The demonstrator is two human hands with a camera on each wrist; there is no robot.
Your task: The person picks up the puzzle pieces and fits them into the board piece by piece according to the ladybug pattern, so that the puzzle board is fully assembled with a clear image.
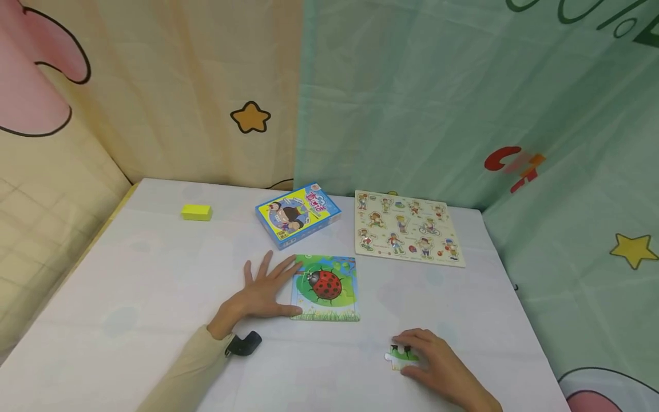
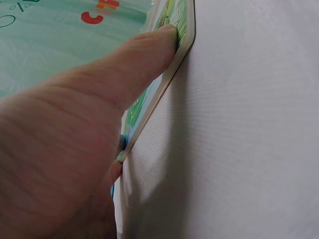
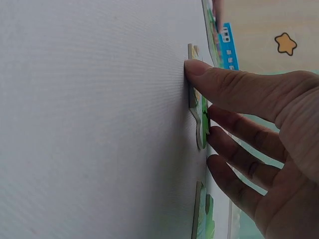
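Note:
A square ladybug puzzle point(image 1: 326, 286) lies flat on the white table. My left hand point(image 1: 262, 294) has its fingers spread at the puzzle's left side. Its thumb point(image 2: 162, 42) touches the near corner, and fingertips reach the top-left edge. At the lower right, my right hand point(image 1: 437, 363) holds a jigsaw piece point(image 1: 401, 357) between thumb and fingers, close to the tabletop. Green, white and black show on that piece. In the right wrist view, the thumb point(image 3: 199, 68) is on one edge of it. Another piece point(image 3: 202, 214) lies below those fingers.
Behind the ladybug puzzle lies a blue and yellow box point(image 1: 297, 214). A wooden peg board point(image 1: 407, 229) with several printed figures is at the back right. Far left sits a yellow-green block point(image 1: 197, 212). Printed curtains point(image 1: 391, 103) hang along the table's back and right edges.

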